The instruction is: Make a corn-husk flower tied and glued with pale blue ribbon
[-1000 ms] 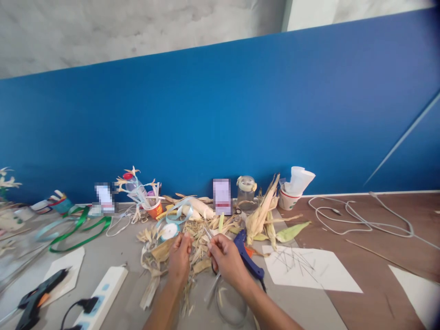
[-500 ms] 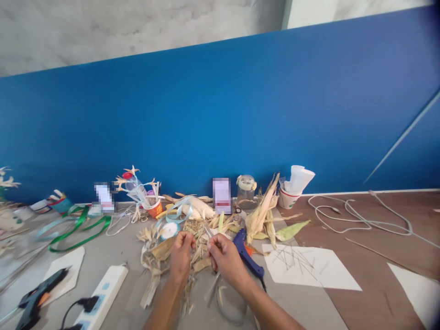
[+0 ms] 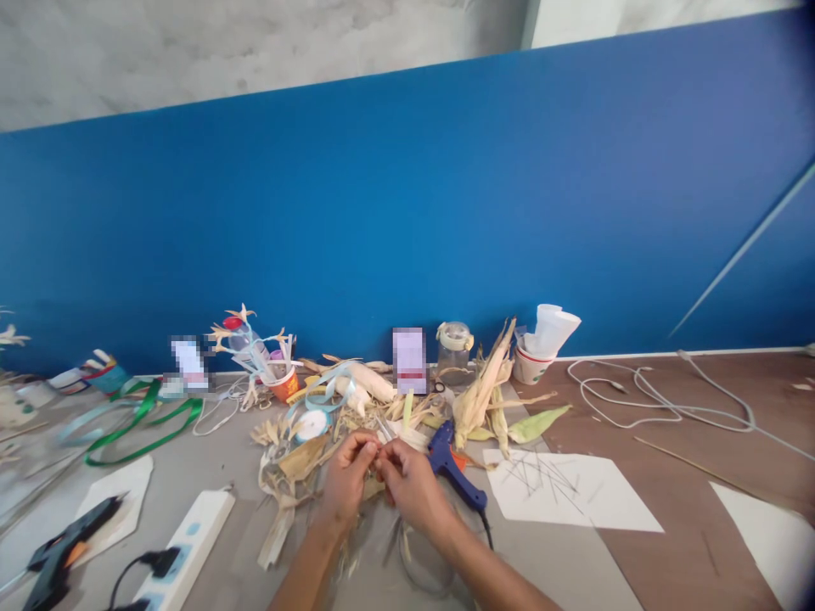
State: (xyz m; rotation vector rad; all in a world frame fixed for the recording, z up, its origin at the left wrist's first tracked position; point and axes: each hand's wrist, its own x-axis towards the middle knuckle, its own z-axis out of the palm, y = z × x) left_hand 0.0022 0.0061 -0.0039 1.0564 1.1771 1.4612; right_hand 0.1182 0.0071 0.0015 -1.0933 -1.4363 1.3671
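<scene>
My left hand (image 3: 347,475) and my right hand (image 3: 411,484) meet above a pile of dried corn husk pieces. Both are closed, thumbs and fingers pinched together, with fingertips touching or nearly so. Whatever lies between the fingertips is too small to make out. A slim, greyish pointed tool (image 3: 385,429) shows just beyond my right fingers; whether that hand grips it is unclear. Left of my left hand lie curled dry husks (image 3: 302,462) and a ribbon spool (image 3: 311,424). A blue glue gun (image 3: 455,467) rests just right of my right hand.
Corn husks (image 3: 487,390), a lidded jar (image 3: 454,352) and a phone (image 3: 409,361) stand at the back. Thin wires lie on white paper (image 3: 592,501) at right. A power strip (image 3: 184,547), black glue gun (image 3: 73,552) and green ribbon (image 3: 146,433) are at left.
My hands have come together: the left moved right and the right shifted slightly left, so their fingertips now meet. The whole view has shifted slightly.
</scene>
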